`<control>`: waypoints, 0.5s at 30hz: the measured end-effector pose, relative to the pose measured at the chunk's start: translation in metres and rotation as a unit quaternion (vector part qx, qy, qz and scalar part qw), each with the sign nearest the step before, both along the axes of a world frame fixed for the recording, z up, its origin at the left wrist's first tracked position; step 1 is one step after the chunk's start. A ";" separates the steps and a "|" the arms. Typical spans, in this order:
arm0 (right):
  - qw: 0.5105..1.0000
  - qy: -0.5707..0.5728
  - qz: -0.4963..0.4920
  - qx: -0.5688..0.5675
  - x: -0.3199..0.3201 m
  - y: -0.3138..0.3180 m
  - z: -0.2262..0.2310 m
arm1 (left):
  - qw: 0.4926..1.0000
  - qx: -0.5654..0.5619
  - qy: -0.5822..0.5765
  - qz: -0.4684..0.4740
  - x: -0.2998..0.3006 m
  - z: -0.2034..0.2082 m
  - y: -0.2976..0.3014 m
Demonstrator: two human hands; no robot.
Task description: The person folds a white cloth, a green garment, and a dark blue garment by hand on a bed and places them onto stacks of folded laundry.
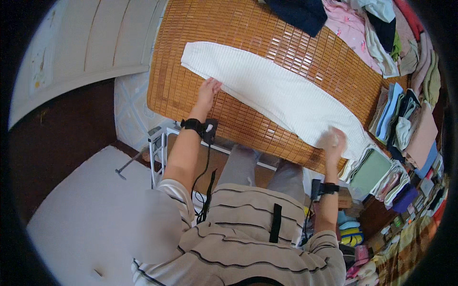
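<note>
A long white ribbed garment [274,88], folded lengthwise, lies across the brown bamboo mat [238,28]. It runs from the upper left of the mat down to the right front edge. My left hand [208,94] is at its near edge toward the left end, fingers stretched out and fingertips against the cloth. At the right, wider end, my right hand [332,141] is over the garment's near edge. Motion smears its fingers, so their hold on the cloth does not show.
Folded clothes, among them a green one [370,167] and a pink-beige one [421,133], stand in rows along the mat's right side. Loose clothes, including a dark blue piece [300,14] and a pink one [350,31], lie at the far right. A white metal frame [157,152] stands by the near left edge.
</note>
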State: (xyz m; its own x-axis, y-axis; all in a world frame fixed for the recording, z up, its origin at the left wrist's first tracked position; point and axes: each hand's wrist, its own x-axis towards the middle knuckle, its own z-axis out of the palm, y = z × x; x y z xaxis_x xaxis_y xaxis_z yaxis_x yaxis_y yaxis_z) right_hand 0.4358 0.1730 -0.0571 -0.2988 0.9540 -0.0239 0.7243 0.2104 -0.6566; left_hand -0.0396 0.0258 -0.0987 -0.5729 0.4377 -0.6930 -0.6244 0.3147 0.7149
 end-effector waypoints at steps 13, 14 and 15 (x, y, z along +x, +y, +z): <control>0.995 -0.036 0.090 -0.025 -0.158 -0.057 -0.011 | 0.994 -0.064 0.070 0.060 -0.085 -0.011 0.031; 0.995 -0.036 0.089 -0.026 -0.157 -0.055 -0.011 | 0.996 -0.055 0.050 0.049 -0.091 -0.007 0.030; 0.994 -0.028 0.091 -0.048 -0.155 -0.054 -0.011 | 0.996 -0.056 0.049 0.049 -0.091 -0.004 0.029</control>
